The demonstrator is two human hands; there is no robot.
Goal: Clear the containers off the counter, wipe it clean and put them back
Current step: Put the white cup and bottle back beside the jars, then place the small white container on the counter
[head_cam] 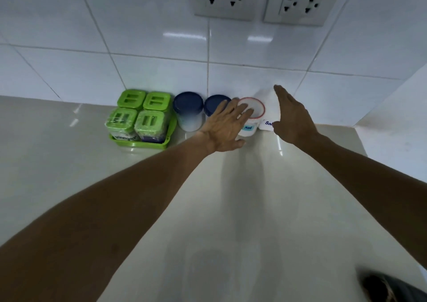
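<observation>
Along the tiled back wall stands a row of containers. A green tray point(172, 129) holds several green-lidded jars point(150, 120). Right of it are two blue-lidded tubs point(188, 107) point(213, 105), then a red-rimmed white tub labelled MSG point(253, 112) and a white salt bag point(269, 107). My left hand point(225, 128) reaches over the second blue tub, fingers spread, fingertips on the MSG tub's lid. My right hand point(292, 116) is flat and open against the right side of the salt bag, hiding part of its label. Neither hand has closed on anything.
The pale glossy counter point(242, 209) stretches toward me. Two wall sockets point(225, 0) point(299, 4) sit above the containers. A side wall point(397, 128) closes the corner on the right. A dark object point(390, 289) shows at the bottom right edge.
</observation>
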